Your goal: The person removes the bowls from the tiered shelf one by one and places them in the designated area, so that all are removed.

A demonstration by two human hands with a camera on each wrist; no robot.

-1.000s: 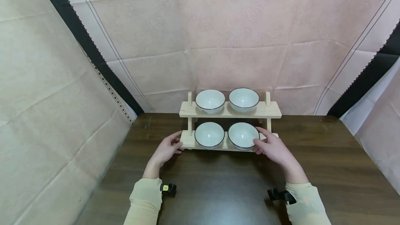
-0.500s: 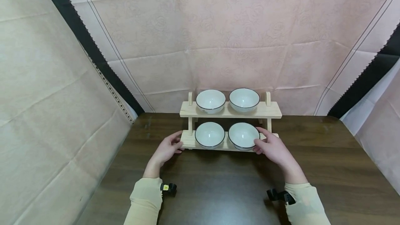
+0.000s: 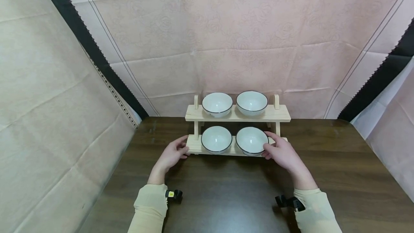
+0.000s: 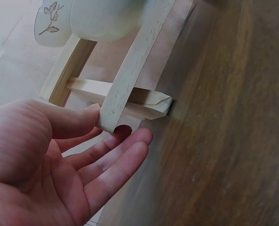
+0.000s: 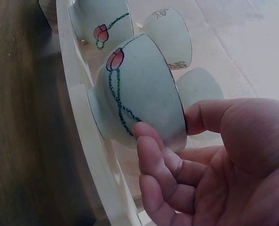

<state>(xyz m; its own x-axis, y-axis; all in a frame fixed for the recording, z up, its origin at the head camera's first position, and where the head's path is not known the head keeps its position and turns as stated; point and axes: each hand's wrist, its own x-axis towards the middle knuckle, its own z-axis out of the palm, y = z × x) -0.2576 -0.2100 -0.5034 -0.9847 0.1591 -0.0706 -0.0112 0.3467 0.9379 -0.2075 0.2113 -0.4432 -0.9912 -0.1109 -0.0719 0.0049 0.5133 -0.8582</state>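
A two-tier wooden rack stands at the table's far side, with two white, dark-rimmed bowls on each tier. At the lower tier's left end, my left hand pinches the board between thumb and fingers. My right hand grips the lower right bowl, its thumb at the rim and fingers against the outer wall. In the right wrist view this bowl shows a red tulip painting. Left of it sits the lower left bowl. Above are the upper left bowl and upper right bowl.
The dark wooden table extends in front of the rack and to both sides. A pale patterned cloth hangs close behind the rack. Cloth side walls with black edging flank the table. Each sleeve carries a small black wrist camera.
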